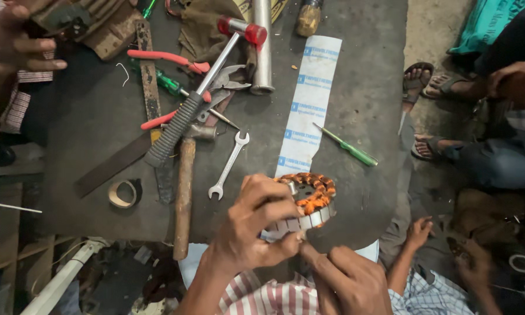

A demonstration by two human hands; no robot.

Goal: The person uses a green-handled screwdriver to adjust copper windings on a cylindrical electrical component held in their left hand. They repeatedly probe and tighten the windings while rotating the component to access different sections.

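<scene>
**Item: wound motor stator, in hand at lower centre of the frame**

Location: I am holding the stator (pixel 309 201) at the near edge of the dark desk (pixel 367 87), just below the end of a long white paper strip (pixel 309 105).

Build: a ring of stacked steel plates carrying copper-orange coils (pixel 315 189) around its top. I am judging it dense and heavy for its bulk, rigid in the core, with smooth metal flanks that could slip. The windings look like the fragile part; thin wire scratches or shifts under pressure.

Hold: my left hand (pixel 256 224) is wrapping over the ring, its fingers (pixel 274 201) curled and pressing on the outer steel rim. My right hand (pixel 350 280) is coming in from below, with one of its fingers (pixel 312 252) touching the lower rim; whether it is truly pinching, I cannot tell. The steel rim is the place to grip, not the coils.

Surroundings: a small spanner (pixel 228 165) is lying just left of the ring, a wooden-handled hammer (pixel 184 192) further left, a green screwdriver (pixel 347 146) at centre right, red-handled pliers (pixel 166 58) at upper left. Other people's hands and sandalled feet are showing along the right and upper-left edges.
</scene>
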